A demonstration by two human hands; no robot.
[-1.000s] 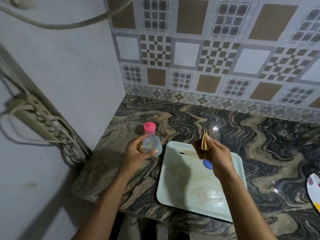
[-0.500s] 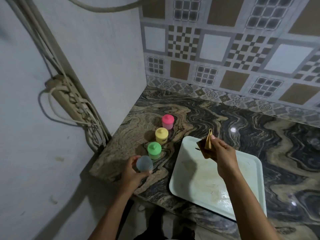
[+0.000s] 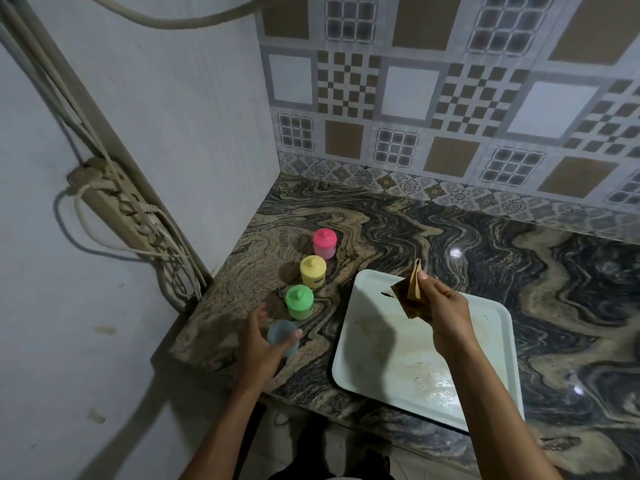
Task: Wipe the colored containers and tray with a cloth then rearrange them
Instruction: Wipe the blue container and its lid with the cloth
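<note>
On the marbled counter [image 3: 450, 230] lay the white tray [image 3: 381, 362], the left hand [image 3: 256, 348] beside it curled round the blue container [image 3: 281, 336] at the near end of the row of green container [image 3: 299, 301], yellow container [image 3: 312, 271] and pink container [image 3: 324, 242] — the right hand [image 3: 446, 313] pinched the folded cloth [image 3: 412, 289] above the tray.

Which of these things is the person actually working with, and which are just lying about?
In the job: pink container, yellow container, green container, blue container in the left hand, tray, cloth pinched in the right hand.

Lying about: power strip, cables, marbled counter, patterned tiles.
</note>
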